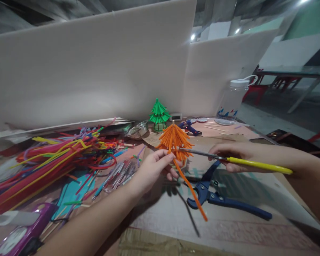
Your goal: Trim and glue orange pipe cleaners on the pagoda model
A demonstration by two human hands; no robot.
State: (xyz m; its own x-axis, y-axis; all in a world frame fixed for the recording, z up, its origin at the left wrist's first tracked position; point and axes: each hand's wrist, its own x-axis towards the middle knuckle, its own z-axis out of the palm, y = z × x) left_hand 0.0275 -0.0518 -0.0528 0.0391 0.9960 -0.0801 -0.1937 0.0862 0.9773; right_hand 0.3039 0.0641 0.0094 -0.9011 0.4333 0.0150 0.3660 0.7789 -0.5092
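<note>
Left hand (pixel 152 167): thumb and fingers pinched on an orange strip (pixel 191 188), long end hanging. Right hand (pixel 233 154) wrapped on yellow-handled scissors (pixel 253 164), blades reaching an orange tree (pixel 175 138). Tree sits before a smaller green tree (pixel 159 113). Blue cutter (pixel 212 195) lies below scissors.

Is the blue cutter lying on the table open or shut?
Open: the blue cutter lies with its two handles spread wide apart.

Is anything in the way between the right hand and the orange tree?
Only the yellow-handled tool that the right hand holds, its tip pointing at the orange tree. The blue cutter lies below that path.
</note>
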